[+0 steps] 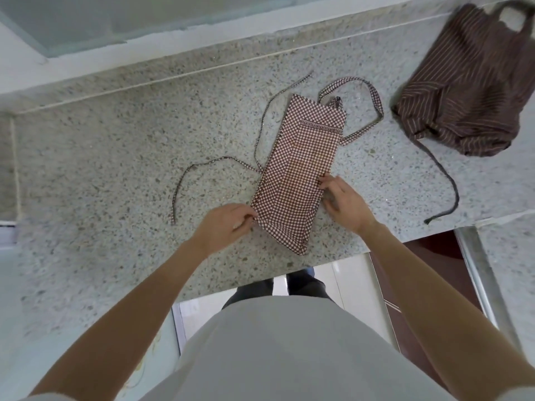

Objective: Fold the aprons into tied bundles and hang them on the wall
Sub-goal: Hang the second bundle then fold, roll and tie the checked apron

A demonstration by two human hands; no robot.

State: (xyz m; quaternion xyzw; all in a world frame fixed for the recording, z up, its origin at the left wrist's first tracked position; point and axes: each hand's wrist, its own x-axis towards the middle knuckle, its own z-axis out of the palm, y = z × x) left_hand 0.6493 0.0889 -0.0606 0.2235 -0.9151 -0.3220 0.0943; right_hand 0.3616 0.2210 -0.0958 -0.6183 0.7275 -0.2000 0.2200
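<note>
Checked apron [298, 166] lying on the desk [115, 169], folded to a long narrow strip. Left hand [224, 224] pinching the near left edge with curled fingers; right hand [344, 202] with fingers bent at the right edge, grip not clear. Better to roll from the near end, tight and even, keeping the waist ties [202, 166] free for knotting. Striped apron [469, 91] waiting far right, still crumpled.

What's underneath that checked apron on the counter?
The checked apron lies folded flat on the speckled counter, with its ties trailing out at the sides. Whatever is tucked between its folded layers is covered. Both hands hold its near edges.
</note>
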